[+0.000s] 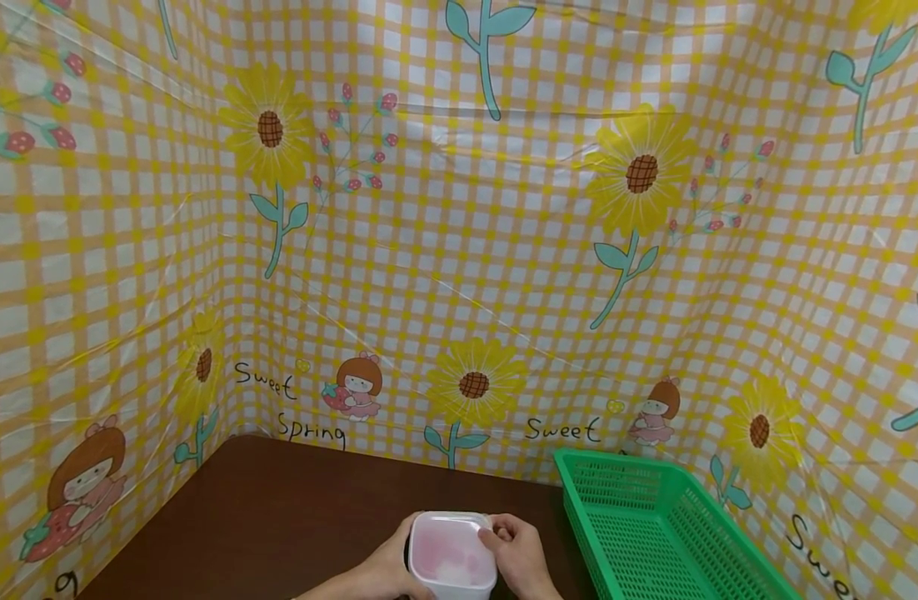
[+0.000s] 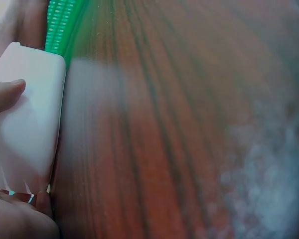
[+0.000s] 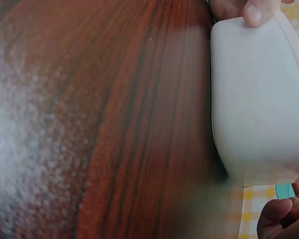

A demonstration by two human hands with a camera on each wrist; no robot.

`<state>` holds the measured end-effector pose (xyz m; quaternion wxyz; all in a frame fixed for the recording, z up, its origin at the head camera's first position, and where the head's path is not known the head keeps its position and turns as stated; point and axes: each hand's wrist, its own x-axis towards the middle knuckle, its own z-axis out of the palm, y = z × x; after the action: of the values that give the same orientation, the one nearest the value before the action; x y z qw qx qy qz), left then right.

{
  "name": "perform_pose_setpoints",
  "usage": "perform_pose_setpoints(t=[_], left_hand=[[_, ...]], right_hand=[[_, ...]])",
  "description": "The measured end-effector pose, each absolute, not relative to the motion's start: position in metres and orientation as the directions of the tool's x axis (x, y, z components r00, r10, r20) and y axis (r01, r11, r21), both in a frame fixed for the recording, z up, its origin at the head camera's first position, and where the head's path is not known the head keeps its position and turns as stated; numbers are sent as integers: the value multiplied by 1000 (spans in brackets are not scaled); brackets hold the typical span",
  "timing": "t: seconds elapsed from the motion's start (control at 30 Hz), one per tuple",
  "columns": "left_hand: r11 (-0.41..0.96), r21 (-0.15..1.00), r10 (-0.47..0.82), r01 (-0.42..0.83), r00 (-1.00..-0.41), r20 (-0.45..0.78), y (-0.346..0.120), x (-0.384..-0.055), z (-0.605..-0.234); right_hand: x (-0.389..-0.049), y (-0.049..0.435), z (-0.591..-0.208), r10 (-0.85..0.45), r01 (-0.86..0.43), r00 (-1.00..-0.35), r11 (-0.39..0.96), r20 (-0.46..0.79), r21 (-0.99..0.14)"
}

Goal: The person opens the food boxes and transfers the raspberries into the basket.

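A white, rounded-square plastic container point(image 1: 459, 592) stands on the table at the bottom middle of the head view. Through its cloudy lid point(image 1: 447, 554) something pinkish shows. My left hand point(image 1: 387, 568) grips the container from the left, its thumb point(image 3: 253, 15) pressed to the near wall. At the far right corner my right hand point(image 1: 521, 560) pinches the lid's edge between thumb and curled fingers. In the right wrist view the container's smooth side point(image 3: 259, 99) looms large, with curled right fingers point(image 3: 281, 216) below it. The left wrist view shows the other white wall point(image 2: 32, 124).
A green slatted plastic basket point(image 1: 639, 533) sits right of the container. Dark brown wood-grain table point(image 1: 279, 508) extends to the left. Behind and on both sides hangs a yellow checked cloth point(image 1: 459, 250) printed with sunflowers.
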<state>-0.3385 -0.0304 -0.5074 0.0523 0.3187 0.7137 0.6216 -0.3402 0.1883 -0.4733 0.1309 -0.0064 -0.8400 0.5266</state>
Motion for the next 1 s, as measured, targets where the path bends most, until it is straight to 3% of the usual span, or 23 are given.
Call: perform_pose_setpoints(t=[0.13,0.57,0.8,1.0], left_hand=[[2,912,538,410,-769,345,-31,-341,-509],[10,912,524,410,-779,344,-29,-341,-511],[-32,939,548,342,-780,303,-28,-339,-510],[39,939,523,342,-807,273,-28,-336,-506]], right_hand=[[-339,188,-472,150,-145,-961,438,231,-887],[-340,187,-470,186,-115,-961,396,202,-911],[-340,188,-471,173,-145,-959,388,226,-910],[-340,189,-470,159,-182,-954,361,252,-915]])
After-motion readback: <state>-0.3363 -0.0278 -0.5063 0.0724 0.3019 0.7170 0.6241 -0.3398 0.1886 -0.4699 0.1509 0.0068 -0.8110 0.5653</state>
